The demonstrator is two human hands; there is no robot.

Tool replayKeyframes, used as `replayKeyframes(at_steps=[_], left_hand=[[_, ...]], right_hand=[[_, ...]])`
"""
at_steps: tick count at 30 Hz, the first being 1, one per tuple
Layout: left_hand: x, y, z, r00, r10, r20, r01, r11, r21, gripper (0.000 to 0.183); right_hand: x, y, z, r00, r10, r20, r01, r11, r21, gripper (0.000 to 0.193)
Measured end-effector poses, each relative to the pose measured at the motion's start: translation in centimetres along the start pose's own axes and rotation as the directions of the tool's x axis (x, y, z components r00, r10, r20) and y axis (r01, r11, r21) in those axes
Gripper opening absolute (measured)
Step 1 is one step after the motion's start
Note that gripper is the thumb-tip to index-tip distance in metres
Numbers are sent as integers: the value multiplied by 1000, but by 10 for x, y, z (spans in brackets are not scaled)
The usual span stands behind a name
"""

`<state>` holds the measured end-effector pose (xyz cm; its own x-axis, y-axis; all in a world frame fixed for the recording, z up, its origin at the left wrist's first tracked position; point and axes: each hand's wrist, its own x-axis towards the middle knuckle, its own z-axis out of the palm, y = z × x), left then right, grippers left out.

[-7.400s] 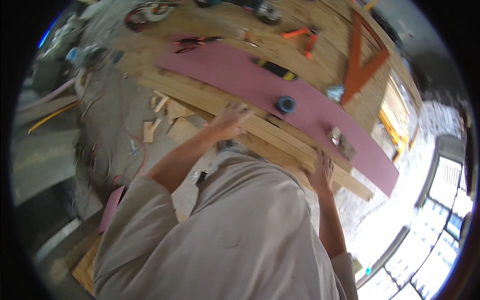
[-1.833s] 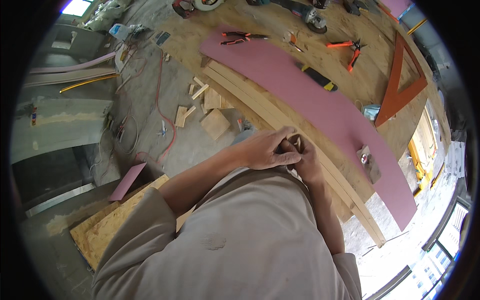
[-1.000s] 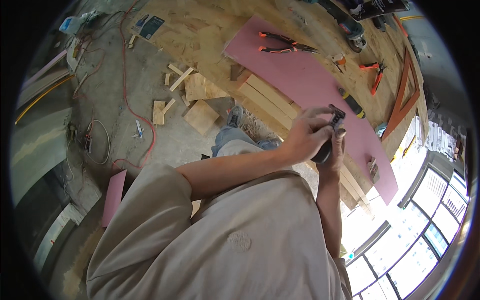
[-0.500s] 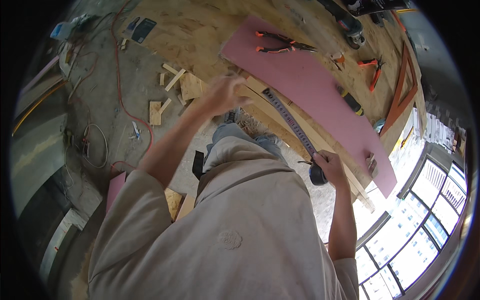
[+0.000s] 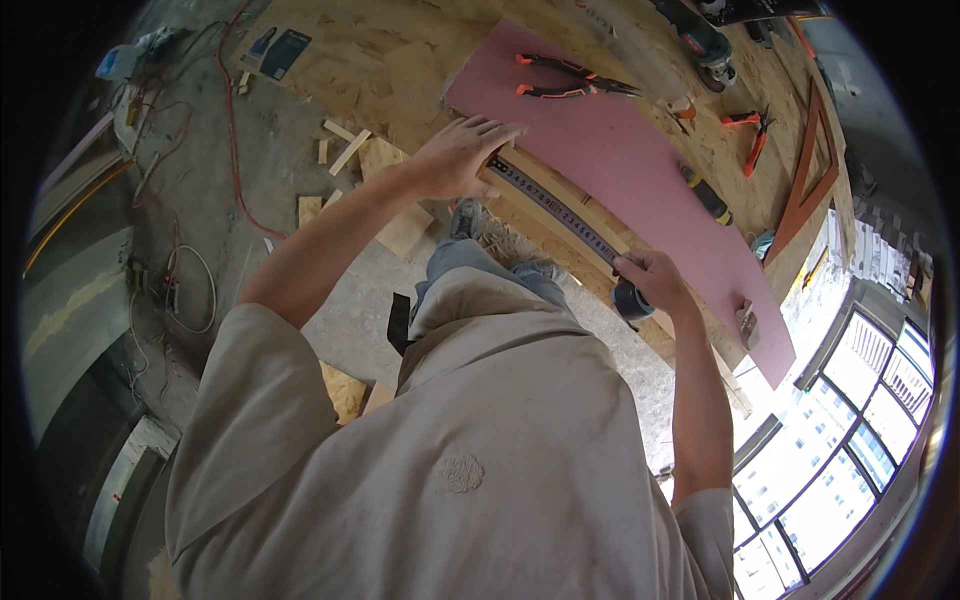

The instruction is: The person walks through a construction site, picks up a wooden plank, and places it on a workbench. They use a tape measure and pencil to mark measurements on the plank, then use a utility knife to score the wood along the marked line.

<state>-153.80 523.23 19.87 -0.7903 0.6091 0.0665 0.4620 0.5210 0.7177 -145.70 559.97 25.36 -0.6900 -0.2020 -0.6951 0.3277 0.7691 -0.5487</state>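
Note:
My right hand (image 5: 652, 282) is closed round a dark tape measure (image 5: 630, 300) at the near edge of the workbench. Its extended blade (image 5: 555, 208) lies along a long, pale wooden strip (image 5: 585, 205). At the blade's far-left end is my left hand (image 5: 465, 158), its fingers stretched out over the strip's end and its thumb apart on the near side. Whether that hand touches the blade's tip I cannot tell. Behind the strip lies a long pink board (image 5: 600, 150).
On the pink board rest orange-handled pliers (image 5: 575, 80) and a yellow-black tool (image 5: 708, 197). Beyond are an angle grinder (image 5: 705, 45), red-handled pliers (image 5: 755, 140) and a brown triangular frame (image 5: 805, 190). Wood offcuts (image 5: 350, 150) and a red cable (image 5: 235, 150) lie at left.
My left hand has moved right and forward to the strip's end. My right hand has moved forward and slightly left, bringing the raised blade down along the strip.

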Motion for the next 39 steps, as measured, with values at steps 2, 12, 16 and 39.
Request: replayKeyframes(at_steps=[2, 12, 16, 39], left_hand=[[2, 1, -3, 999, -25, 42, 26, 1000, -18, 89], [9, 7, -6, 994, 56, 89, -67, 989, 128, 81], [9, 13, -7, 988, 43, 149, -76, 971, 225, 72], [40, 110, 42, 899, -403, 172, 100, 571, 815, 71]], right_hand=[[1, -6, -1, 1000, -5, 5, 5, 1000, -14, 34], [-1, 1, 1, 995, -30, -97, 18, 991, -130, 39], [-30, 23, -17, 996, -12, -94, 11, 1000, -9, 40], [-232, 368, -98, 857, 247, -452, -329, 938, -111, 44]])
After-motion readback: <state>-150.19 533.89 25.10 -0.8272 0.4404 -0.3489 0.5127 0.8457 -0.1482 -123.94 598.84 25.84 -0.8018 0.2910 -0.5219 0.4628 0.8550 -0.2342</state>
